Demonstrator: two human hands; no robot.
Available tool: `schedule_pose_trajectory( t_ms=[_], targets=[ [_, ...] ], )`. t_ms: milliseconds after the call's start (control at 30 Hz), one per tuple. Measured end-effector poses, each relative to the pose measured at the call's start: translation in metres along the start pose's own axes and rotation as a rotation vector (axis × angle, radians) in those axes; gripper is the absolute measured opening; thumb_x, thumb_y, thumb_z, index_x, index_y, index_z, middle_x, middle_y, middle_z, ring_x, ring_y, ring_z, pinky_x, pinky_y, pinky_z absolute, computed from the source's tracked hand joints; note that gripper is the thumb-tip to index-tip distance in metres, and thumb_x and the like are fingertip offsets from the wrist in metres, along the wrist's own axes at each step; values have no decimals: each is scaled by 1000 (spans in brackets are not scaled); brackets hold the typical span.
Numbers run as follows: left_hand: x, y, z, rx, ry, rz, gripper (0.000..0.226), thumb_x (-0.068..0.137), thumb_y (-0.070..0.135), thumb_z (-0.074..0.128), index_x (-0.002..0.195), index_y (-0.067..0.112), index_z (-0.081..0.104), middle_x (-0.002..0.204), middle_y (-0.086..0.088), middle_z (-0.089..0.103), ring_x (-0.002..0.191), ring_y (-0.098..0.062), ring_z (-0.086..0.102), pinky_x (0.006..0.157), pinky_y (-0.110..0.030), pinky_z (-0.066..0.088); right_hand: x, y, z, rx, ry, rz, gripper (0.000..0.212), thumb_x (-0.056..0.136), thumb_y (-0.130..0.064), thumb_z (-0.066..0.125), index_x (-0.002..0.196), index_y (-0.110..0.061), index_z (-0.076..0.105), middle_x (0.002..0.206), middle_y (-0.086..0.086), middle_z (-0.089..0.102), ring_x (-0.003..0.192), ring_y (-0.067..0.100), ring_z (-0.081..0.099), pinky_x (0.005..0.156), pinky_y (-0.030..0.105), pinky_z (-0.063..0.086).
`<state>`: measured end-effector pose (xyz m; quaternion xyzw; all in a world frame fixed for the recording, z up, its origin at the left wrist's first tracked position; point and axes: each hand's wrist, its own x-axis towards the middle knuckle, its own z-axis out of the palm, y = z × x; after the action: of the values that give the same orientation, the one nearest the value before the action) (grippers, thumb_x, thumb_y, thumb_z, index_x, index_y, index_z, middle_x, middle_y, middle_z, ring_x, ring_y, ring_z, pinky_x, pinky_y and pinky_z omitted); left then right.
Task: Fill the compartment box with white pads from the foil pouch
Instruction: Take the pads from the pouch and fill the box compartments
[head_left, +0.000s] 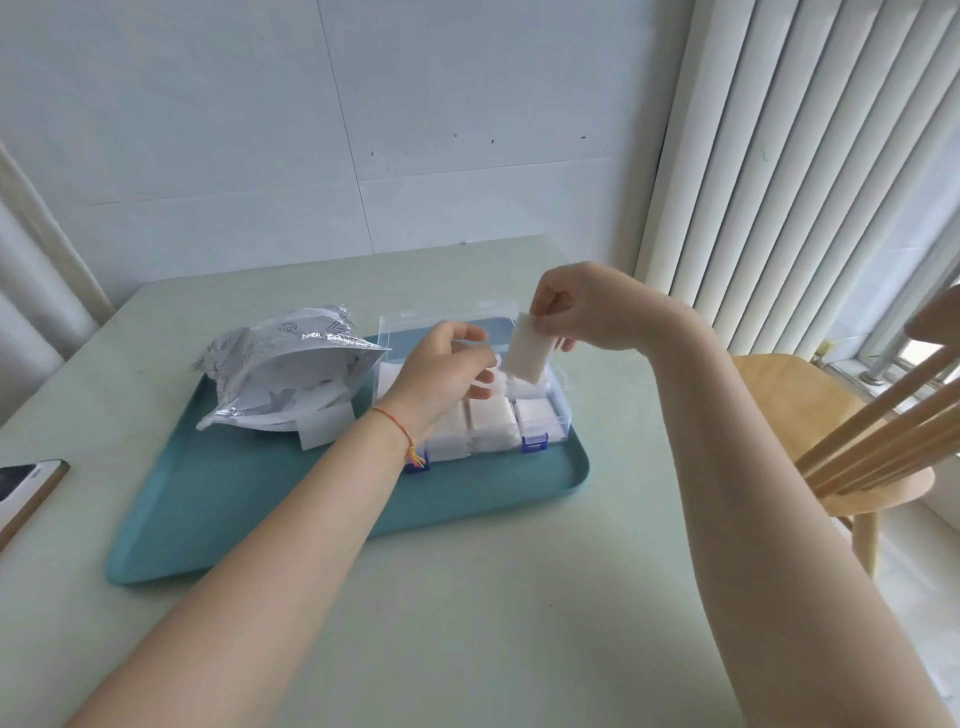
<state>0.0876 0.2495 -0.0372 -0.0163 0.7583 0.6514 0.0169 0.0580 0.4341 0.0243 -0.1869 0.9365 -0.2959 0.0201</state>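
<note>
White pads (488, 415) fill the near compartments of the clear compartment box (558, 410) on a teal tray (311, 499). Right hand (582, 306) pinches a pad stack (524, 353) above it; left hand (447, 374) hovers, fingers relaxed. Foil pouch (285, 374) holds more pads.

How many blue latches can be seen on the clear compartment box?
2: one blue latch at the box's front right, another at front left, partly hidden behind the left wrist. Others may be hidden.

The pouch (291, 374) is shiny, crinkly foil. The box (558, 410) is clear plastic. The pads (525, 351) look soft. The tray (363, 493) is smooth and matt.
</note>
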Motion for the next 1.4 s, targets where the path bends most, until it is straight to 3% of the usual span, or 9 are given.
schedule_pose_trajectory(
  t_ms=[167,333,433,833,933,1067,1200,1333,1400],
  targets=[
    [0,-9,6,301,22,118,18,88,5,51,81,16,65,75,-3,68,68,-20,65,72,-32,56,4,0,10,-150,-223,22,12,87,-9,63,85,-19,69,53,-12,64,46,1,58,50,17,44],
    [-4,-11,12,634,20,204,15,87,14,55,86,12,69,81,0,70,85,-24,65,82,-34,53,8,2,16,-212,-220,53,11,85,-12,67,87,-21,73,71,-1,69,60,11,61,57,22,41],
    [-6,-12,14,712,34,231,17,89,15,54,89,10,70,86,-1,70,89,-22,62,80,-30,49,9,2,20,-249,-246,81,15,84,-12,68,83,-26,73,79,4,73,61,11,63,63,23,44],
    [-13,-16,18,874,-7,347,19,90,22,51,92,22,70,87,6,65,87,-20,59,75,-29,44,10,-4,39,-379,-237,149,16,83,-11,66,90,-20,77,38,3,55,52,23,58,71,30,55],
    [-12,-17,19,951,-36,375,23,92,29,49,96,29,71,92,3,62,89,-21,58,73,-26,37,11,-9,47,-520,-241,150,20,84,-8,60,96,-12,75,25,-3,41,51,20,51,56,25,46],
    [-11,-18,23,1109,-151,353,36,97,28,37,104,24,73,108,-4,57,101,-27,56,77,-28,38,7,-13,54,-606,-209,141,26,85,-4,53,100,-12,72,59,0,50,52,15,46,46,23,33],
    [-11,-18,28,1187,-172,322,28,99,23,31,89,7,53,113,-13,55,105,-31,51,81,-33,38,4,-12,48,-587,-52,129,21,83,-2,49,66,-13,53,61,2,46,65,27,51,47,23,30],
    [-12,-15,20,1139,-240,275,36,101,25,32,98,2,59,118,-14,53,108,-29,49,94,-37,40,7,-23,42,-425,138,44,26,90,-11,51,95,-25,73,96,-1,66,88,25,62,66,27,45],
    [-15,-13,5,1023,-235,311,38,97,26,33,82,4,61,106,-14,57,101,-28,51,91,-39,42,12,-36,49,-341,158,-18,27,90,-14,51,99,-25,74,102,-2,70,92,24,63,75,31,52]
  ],
)
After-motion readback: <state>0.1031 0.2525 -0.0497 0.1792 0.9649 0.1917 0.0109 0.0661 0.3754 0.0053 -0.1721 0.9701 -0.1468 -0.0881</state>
